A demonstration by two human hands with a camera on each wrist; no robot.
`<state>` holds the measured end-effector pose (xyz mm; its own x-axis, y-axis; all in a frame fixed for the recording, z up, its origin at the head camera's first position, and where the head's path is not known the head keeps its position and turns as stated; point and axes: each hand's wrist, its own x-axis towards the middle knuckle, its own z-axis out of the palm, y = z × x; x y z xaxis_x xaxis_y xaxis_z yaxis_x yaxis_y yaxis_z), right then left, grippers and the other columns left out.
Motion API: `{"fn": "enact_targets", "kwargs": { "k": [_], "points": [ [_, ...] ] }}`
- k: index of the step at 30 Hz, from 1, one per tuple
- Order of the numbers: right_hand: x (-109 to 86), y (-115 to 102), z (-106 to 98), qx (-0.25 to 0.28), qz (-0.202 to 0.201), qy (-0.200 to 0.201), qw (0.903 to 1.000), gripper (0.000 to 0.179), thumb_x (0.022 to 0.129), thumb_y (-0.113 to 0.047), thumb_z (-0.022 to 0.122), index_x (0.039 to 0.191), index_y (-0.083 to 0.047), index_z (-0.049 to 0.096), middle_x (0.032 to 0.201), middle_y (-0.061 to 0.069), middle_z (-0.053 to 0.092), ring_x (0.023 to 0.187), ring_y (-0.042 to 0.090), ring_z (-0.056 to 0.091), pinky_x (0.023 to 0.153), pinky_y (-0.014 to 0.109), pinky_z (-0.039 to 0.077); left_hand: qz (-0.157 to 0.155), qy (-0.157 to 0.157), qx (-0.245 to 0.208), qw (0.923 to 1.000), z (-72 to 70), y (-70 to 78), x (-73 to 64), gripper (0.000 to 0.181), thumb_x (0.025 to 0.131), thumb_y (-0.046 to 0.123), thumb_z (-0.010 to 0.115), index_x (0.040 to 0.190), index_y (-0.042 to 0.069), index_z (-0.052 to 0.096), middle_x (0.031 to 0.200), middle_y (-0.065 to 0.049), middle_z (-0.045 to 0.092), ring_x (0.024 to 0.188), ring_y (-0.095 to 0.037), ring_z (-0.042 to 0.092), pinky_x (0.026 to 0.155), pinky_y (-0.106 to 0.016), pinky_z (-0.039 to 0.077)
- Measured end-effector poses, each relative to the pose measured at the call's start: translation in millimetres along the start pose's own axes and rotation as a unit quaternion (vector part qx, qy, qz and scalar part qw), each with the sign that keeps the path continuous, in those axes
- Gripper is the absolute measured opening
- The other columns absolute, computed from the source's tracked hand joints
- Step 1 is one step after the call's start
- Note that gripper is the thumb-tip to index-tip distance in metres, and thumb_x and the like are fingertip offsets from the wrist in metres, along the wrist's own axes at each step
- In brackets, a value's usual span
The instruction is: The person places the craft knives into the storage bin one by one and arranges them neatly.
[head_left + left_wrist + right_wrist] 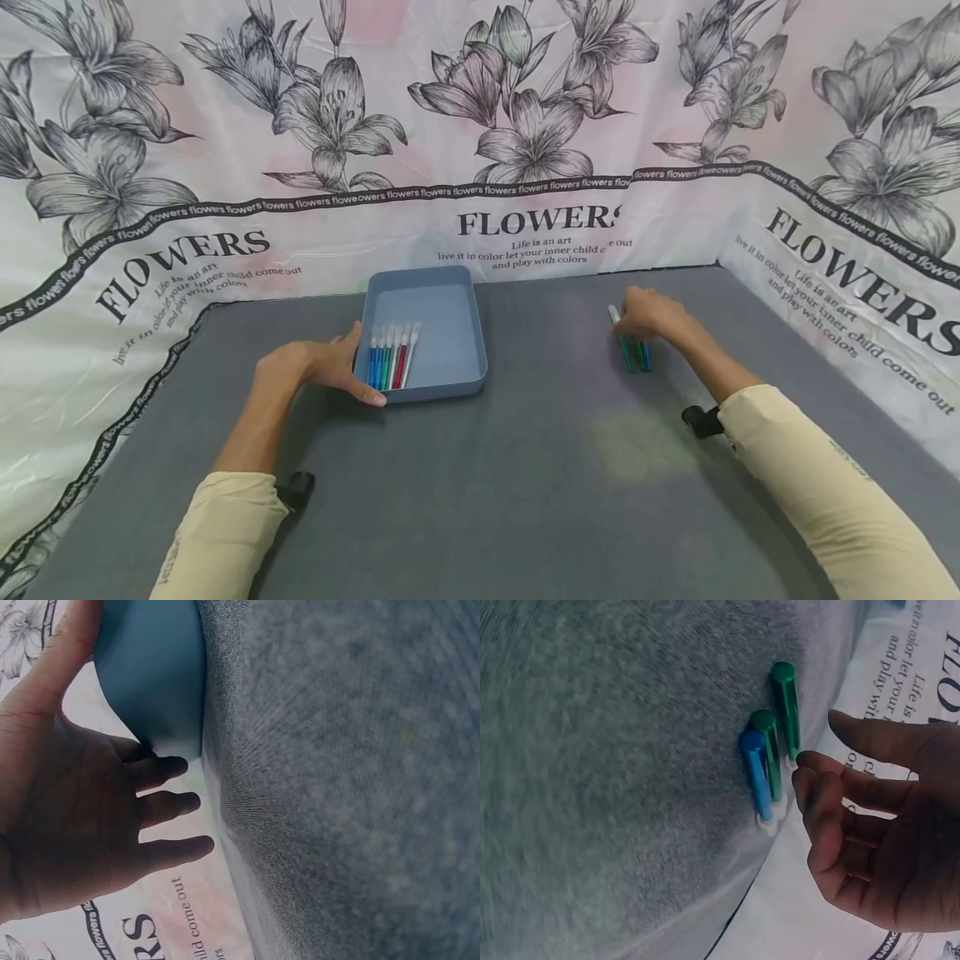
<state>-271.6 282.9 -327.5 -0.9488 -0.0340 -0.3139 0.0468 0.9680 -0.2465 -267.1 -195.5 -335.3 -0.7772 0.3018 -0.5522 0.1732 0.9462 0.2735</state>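
Note:
My left hand [318, 364] rests at the near left corner of a blue-grey tray [450, 325], thumb along the front wall. In the left wrist view the other fingers spread fairly straight by the tray's side. Inside the tray, several white-capped markers [388, 362] in blue, green, red and white lie side by side at the left. Over on the right, my right hand [651, 314] hovers over three loose markers. The right wrist view shows a green marker [787, 705] near the index fingertip, with another green marker [769, 757] beside a blue marker [755, 776]. Thumb and index stand apart, nothing between them.
A dark grey cloth [480, 483] covers the table. White flower-printed sheets [540, 225] hang along its back and both sides, close behind the tray and the right hand. A black wrist device [702, 422] sits by the right sleeve, a similar black device [297, 492] by the left.

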Motion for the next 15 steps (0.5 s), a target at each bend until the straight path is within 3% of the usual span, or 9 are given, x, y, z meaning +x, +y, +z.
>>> {"fn": "enact_targets", "kwargs": {
  "k": [5,15],
  "points": [
    [0.5,2.0,-0.2,-0.011,0.014,0.009,0.9998,0.048,0.097,-0.027,0.073,0.058,-0.019,0.045,0.053,-0.006,0.045,0.051,0.009,0.042,0.055,0.029,0.035,0.002,-0.006,0.0,1.0,-0.6,-0.9,0.7,0.152,0.077,0.077,0.077,0.163,0.0,-0.021,0.173,-0.032,-0.007,0.163,-0.049,0.001,0.129,-0.066,0.015],
    [6.4,3.2,5.7,-0.011,0.031,-0.002,0.9995,0.043,0.097,-0.023,0.071,0.06,-0.015,0.051,0.057,-0.001,0.055,0.053,0.011,0.047,0.056,0.029,0.038,0.001,-0.005,-0.001,1.0,-0.8,1.5,-0.6,0.147,0.08,0.072,0.077,0.163,-0.001,-0.02,0.171,-0.036,-0.005,0.161,-0.052,0.002,0.127,-0.069,0.016]
  ]
}}
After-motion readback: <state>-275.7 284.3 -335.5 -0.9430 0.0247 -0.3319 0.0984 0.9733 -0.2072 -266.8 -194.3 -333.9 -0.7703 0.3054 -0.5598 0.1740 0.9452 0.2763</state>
